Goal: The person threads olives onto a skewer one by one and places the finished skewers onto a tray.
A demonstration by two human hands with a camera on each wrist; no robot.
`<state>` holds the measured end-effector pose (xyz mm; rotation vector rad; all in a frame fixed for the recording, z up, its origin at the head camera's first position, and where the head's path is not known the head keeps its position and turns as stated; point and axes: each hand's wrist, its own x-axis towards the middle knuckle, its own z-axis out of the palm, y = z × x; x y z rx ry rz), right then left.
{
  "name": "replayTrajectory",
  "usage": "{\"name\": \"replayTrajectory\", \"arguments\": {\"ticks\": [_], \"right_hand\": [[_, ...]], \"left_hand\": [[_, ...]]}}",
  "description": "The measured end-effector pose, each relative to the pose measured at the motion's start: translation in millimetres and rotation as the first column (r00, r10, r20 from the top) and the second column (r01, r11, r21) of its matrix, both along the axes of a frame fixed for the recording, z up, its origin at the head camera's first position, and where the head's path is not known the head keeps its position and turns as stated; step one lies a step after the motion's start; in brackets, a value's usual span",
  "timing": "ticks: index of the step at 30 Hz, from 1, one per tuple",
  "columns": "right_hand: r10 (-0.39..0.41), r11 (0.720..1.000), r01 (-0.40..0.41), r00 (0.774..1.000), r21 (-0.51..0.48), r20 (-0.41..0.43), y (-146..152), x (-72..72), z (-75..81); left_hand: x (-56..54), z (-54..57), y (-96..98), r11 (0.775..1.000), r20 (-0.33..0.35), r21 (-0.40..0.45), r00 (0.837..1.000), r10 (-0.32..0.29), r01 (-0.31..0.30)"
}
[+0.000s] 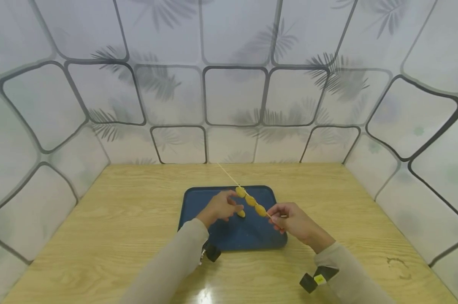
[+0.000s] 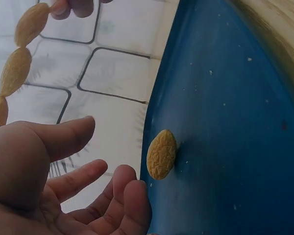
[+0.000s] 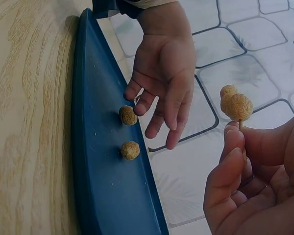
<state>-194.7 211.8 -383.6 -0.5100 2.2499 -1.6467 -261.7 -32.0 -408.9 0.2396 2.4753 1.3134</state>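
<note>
My right hand (image 1: pixel 295 221) pinches the lower end of a thin wooden skewer (image 1: pixel 229 175) between thumb and fingers. Three golden, wrinkled oval food pieces (image 1: pixel 250 200) are threaded on it, and its bare upper part slants up to the left. Over the tray, my left hand (image 1: pixel 220 206) reaches with spread, loosely bent fingers and holds nothing. One loose oval piece (image 2: pixel 161 154) lies on the tray just beyond those fingertips. In the right wrist view two loose pieces show: one (image 3: pixel 128 115) right beside the left fingertips, the other (image 3: pixel 130 150) a little apart.
Both hands work above a dark blue rectangular tray (image 1: pixel 229 240) with a raised rim, scattered with small pale crumbs. It stands on a light wood-grain table (image 1: pixel 137 202). Patterned white wall covering (image 1: pixel 234 97) encloses the table at the back and both sides.
</note>
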Motion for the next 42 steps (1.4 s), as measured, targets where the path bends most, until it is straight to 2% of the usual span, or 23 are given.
{"name": "replayTrajectory", "arguments": {"ticks": [3,7,10,17,22,26,29,34,38,42], "right_hand": [[0.005,1.0,-0.005,1.0,-0.006,0.002,1,0.2,-0.6],[0.005,1.0,-0.005,1.0,-0.012,0.002,3,0.1,-0.8],[0.0,1.0,0.0,1.0,-0.013,0.008,3,0.0,-0.7],[-0.007,1.0,0.007,1.0,-0.011,0.014,5,-0.9,-2.6],[-0.01,1.0,0.01,1.0,0.0,0.014,6,-1.8,-4.6],[-0.003,1.0,0.003,1.0,-0.008,0.009,6,-1.1,-4.4],[-0.001,1.0,0.001,1.0,-0.012,0.007,7,-1.5,-4.9],[-0.001,1.0,0.002,1.0,-0.02,0.02,7,-2.2,-6.5],[0.0,1.0,0.0,1.0,-0.018,0.023,8,-2.4,-7.5],[-0.003,1.0,0.004,1.0,-0.016,0.027,8,-3.0,-8.5]], "left_hand": [[-0.3,-0.4,3.4,0.99,-0.048,-0.119,0.996,-0.077,0.071],[0.9,0.2,8.2,0.94,-0.136,-0.31,0.972,-0.193,0.144],[3.3,1.3,11.1,0.904,-0.17,-0.403,0.96,-0.224,0.14],[7.9,3.8,15.8,0.887,-0.2,-0.455,0.961,-0.19,0.08],[8.8,3.3,19.2,0.854,-0.168,-0.516,0.97,-0.178,0.067],[8.7,3.1,20.8,0.835,-0.173,-0.547,0.968,-0.184,0.061],[9.2,2.3,21.2,0.823,-0.174,-0.565,0.966,-0.19,0.06],[14.4,0.2,20.8,0.816,-0.151,-0.575,0.972,-0.181,0.062],[17.4,-1.0,20.3,0.8,-0.126,-0.595,0.973,-0.191,0.08],[18.2,-0.2,19.4,0.795,-0.111,-0.598,0.972,-0.208,0.102]]}}
